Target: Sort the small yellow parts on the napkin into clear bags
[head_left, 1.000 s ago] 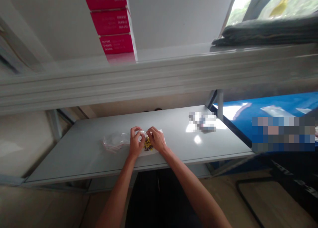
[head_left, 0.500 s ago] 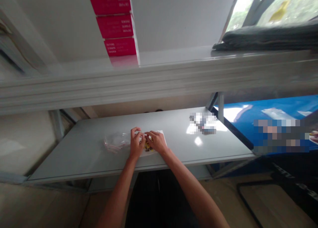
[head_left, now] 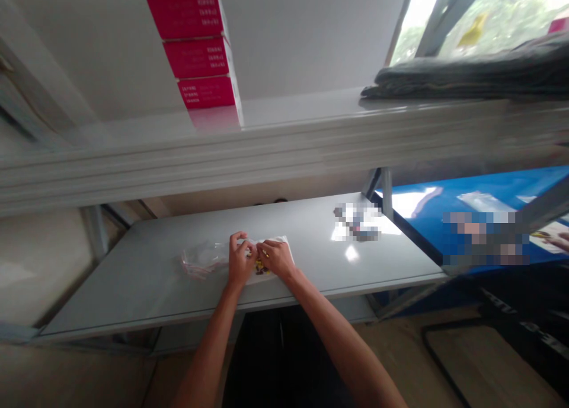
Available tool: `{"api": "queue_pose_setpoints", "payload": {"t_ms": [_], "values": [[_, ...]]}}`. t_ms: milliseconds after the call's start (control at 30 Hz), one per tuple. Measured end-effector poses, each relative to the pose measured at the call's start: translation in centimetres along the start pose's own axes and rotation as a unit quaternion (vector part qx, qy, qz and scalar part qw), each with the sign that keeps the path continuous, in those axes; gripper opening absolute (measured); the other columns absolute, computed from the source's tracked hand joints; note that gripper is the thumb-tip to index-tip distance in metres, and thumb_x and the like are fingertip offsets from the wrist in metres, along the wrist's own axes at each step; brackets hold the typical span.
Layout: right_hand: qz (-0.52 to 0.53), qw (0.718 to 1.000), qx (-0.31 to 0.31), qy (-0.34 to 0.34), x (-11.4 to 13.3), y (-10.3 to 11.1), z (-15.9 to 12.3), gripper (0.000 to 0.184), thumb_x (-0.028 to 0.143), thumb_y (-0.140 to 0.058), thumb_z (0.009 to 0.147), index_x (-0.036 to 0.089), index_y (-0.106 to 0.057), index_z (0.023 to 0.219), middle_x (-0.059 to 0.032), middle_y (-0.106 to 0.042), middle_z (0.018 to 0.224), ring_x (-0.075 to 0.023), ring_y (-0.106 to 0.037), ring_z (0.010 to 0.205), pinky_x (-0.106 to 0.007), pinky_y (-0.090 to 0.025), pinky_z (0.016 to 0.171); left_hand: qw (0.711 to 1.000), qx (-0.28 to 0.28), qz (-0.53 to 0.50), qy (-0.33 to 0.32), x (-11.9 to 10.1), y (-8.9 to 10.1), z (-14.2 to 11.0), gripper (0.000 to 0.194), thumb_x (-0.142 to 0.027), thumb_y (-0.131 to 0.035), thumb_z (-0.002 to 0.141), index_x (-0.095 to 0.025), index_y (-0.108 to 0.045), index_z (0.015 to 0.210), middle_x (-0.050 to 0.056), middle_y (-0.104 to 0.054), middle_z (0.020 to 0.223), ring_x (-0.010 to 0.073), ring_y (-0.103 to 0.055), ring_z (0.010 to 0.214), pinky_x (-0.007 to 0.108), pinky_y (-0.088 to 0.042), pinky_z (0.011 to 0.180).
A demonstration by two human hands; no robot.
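My left hand [head_left: 240, 260] and my right hand [head_left: 276, 258] rest side by side on a grey shelf [head_left: 155, 277], fingertips pinched together over a small clear plastic bag [head_left: 284, 243]. Small yellow and dark pieces [head_left: 259, 269] lie under the hands, between them. Both hands pinch the bag's edge. A pile of empty clear bags with red-striped edges [head_left: 202, 258] lies just left of my left hand.
An upper shelf [head_left: 284, 141] juts out overhead, carrying three stacked pink boxes [head_left: 198, 52] and a folded dark cloth [head_left: 466, 76]. A blurred-out object [head_left: 358, 223] sits at the shelf's right rear. To the right stands a blue table [head_left: 444, 209], with another person's hand [head_left: 558, 241] at its far edge.
My hands have drawn slightly closer together over the bag. The view has shifted a little; nothing else moved.
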State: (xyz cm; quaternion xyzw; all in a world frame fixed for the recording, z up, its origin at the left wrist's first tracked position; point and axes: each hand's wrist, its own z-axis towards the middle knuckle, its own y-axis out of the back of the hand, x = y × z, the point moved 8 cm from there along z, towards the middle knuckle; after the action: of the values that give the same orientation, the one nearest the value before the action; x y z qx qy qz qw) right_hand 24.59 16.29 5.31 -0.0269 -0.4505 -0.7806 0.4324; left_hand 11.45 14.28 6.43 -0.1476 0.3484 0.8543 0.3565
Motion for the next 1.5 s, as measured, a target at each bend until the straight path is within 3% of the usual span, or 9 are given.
{"api": "queue_pose_setpoints", "payload": {"t_ms": [200,367,500,667,800,933,1067,1233,1500], "values": [[0.072,0.991,-0.089,-0.072,-1.6,1.3,0.1,0.024,0.017,-0.052,0.093,0.019,-0.075,0.087,-0.0058,-0.07,0.079,-0.0138,-0.056,0.064,-0.025,-0.039,0.065,0.998,0.025,-0.048,0.019,-0.1,0.0,0.0,0.012,-0.023,-0.058,0.09,-0.02,-0.061,0.079,0.01,-0.055,0.118,0.0219,-0.063,0.102,0.038,-0.055,0.093],[0.203,0.964,-0.122,-0.122,-2.0,2.0,0.2,0.019,0.022,-0.054,0.089,0.019,-0.073,0.091,-0.0022,-0.069,0.075,-0.0116,-0.051,0.056,-0.024,-0.039,0.059,0.95,-0.006,-0.261,0.171,2.3,0.1,-0.3,0.019,-0.038,-0.063,0.093,-0.022,-0.06,0.102,0.007,-0.061,0.117,0.017,-0.07,0.089,0.033,-0.056,0.084],[0.354,0.909,-0.133,-0.177,-2.9,1.5,0.1,0.015,0.032,-0.058,0.086,0.02,-0.066,0.086,-0.0032,-0.073,0.078,-0.0113,-0.051,0.052,-0.023,-0.038,0.051,0.877,-0.004,-0.408,0.255,3.5,-1.3,-0.8,0.058,-0.038,-0.078,0.083,-0.026,-0.046,0.13,0.005,-0.069,0.108,0.017,-0.072,0.088,0.032,-0.055,0.086],[0.472,0.845,-0.096,-0.234,-3.7,0.2,-0.2,0.026,0.041,-0.062,0.084,0.023,-0.056,0.103,-0.0026,-0.078,0.081,-0.0091,-0.039,0.04,-0.022,-0.033,0.042,0.859,-0.059,-0.422,0.282,5.0,-1.1,-1.2,0.062,-0.037,-0.082,0.078,-0.023,-0.051,0.13,0.004,-0.074,0.096,0.0145,-0.07,0.08,0.03,-0.054,0.083],[0.421,0.886,-0.065,-0.182,-3.0,0.6,0.1,0.046,0.026,-0.06,0.079,0.024,-0.058,0.125,-0.0017,-0.079,0.093,-0.0112,-0.046,0.05,-0.022,-0.039,0.049,0.882,-0.092,-0.371,0.275,5.7,-0.1,-1.3,0.044,-0.04,-0.079,0.081,-0.018,-0.065,0.116,0.007,-0.075,0.099,0.0121,-0.065,0.076,0.025,-0.051,0.074],[0.363,0.92,-0.047,-0.141,-2.4,1.2,0.4,0.051,0.017,-0.048,0.079,0.023,-0.068,0.126,-0.0023,-0.077,0.105,-0.0134,-0.054,0.066,-0.024,-0.047,0.066,0.914,-0.097,-0.288,0.268,5.5,0.7,-1.2,0.042,-0.046,-0.074,0.084,-0.016,-0.072,0.113,0.009,-0.076,0.103,0.0133,-0.064,0.075,0.025,-0.052,0.071],[0.343,0.926,-0.044,-0.149,-2.9,0.7,0.2,0.042,0.024,-0.053,0.084,0.02,-0.071,0.123,-0.0027,-0.078,0.098,-0.0141,-0.054,0.065,-0.025,-0.044,0.063,0.928,-0.081,-0.25,0.265,5.0,0.9,-1.1,0.049,-0.051,-0.071,0.085,-0.017,-0.072,0.12,0.011,-0.076,0.106,0.0154,-0.067,0.076,0.027,-0.054,0.072],[0.325,0.932,-0.045,-0.153,-3.5,-0.2,0.2,0.023,0.023,-0.057,0.083,0.019,-0.078,0.09,-0.0039,-0.078,0.088,-0.0141,-0.056,0.063,-0.025,-0.043,0.062,0.911,-0.096,-0.292,0.275,5.4,0.8,-1.1,0.052,-0.053,-0.07,0.086,-0.017,-0.068,0.124,0.012,-0.075,0.112,0.0156,-0.069,0.08,0.028,-0.055,0.076],[0.353,0.922,-0.082,-0.14,-3.5,0.9,0.4,0.021,0.027,-0.059,0.086,0.018,-0.077,0.084,-0.0065,-0.076,0.088,-0.0179,-0.065,0.078,-0.026,-0.047,0.069,0.909,-0.034,-0.293,0.295,5.8,-0.8,-1.3,0.044,-0.056,-0.07,0.084,-0.015,-0.075,0.101,0.011,-0.076,0.094,0.0205,-0.07,0.085,0.027,-0.054,0.068]]}}
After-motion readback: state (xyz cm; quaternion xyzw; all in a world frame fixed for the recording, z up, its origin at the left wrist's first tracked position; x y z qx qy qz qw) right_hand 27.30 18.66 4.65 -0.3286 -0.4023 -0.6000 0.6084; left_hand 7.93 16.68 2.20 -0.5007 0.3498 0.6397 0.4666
